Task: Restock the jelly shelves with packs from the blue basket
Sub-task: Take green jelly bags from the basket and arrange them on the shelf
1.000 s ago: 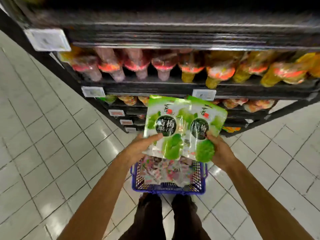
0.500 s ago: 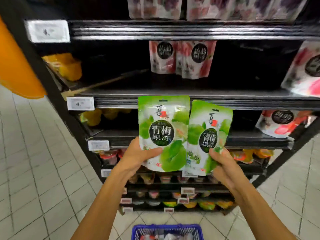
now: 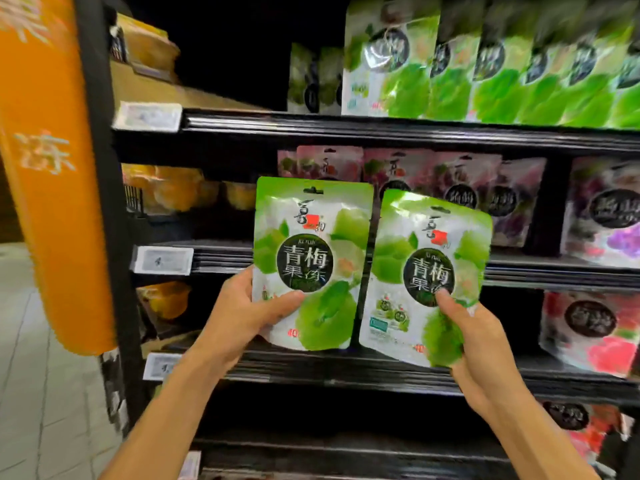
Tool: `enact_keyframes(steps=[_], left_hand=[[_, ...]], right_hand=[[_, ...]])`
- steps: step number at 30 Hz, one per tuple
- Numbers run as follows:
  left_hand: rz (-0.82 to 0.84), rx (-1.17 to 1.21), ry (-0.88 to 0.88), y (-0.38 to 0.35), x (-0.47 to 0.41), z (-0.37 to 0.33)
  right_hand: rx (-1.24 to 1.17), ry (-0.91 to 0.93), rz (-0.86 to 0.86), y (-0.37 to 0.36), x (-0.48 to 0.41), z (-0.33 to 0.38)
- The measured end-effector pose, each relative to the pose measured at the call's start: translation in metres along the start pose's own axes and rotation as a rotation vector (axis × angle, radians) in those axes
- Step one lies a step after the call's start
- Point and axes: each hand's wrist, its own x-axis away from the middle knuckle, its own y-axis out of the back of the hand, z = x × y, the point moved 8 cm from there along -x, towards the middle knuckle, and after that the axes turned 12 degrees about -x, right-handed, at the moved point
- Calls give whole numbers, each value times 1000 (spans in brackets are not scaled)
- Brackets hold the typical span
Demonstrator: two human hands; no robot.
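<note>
Two green jelly packs are held up in front of the shelving, one in each hand. The left pack (image 3: 311,261) stands upright, long axis vertical, hang-hole at the top and printed face toward the camera. The right pack (image 3: 429,275) sits just beside it with a thin gap between, also face-on, its top leaning a little to the right.

The left hand (image 3: 249,313) grips its pack at the lower left corner, thumb laid across the front and fingers curled behind. The right hand (image 3: 481,348) holds the lower right part of the other pack, thumb pressed on the front at the bottom of the black round label.

On the top shelf (image 3: 381,129) stands a row of matching green packs (image 3: 485,64), perhaps five across, though blur smears the count. The shelf below carries purple and pink packs (image 3: 512,199), and the two held packs cover part of that row. Red packs (image 3: 588,330) stand lower right, yellow packs (image 3: 173,188) at the left. Three white price tags (image 3: 163,260) sit on the left shelf edges. An orange banner (image 3: 52,168) hangs at the far left, hiding part of the floor.
</note>
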Motion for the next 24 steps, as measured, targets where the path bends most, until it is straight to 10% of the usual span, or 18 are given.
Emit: enact_keyframes(steps=[24], left_hand=[[-40, -2, -158, 44, -132, -154]], right_hand=[[405, 369, -69, -166, -152, 164]])
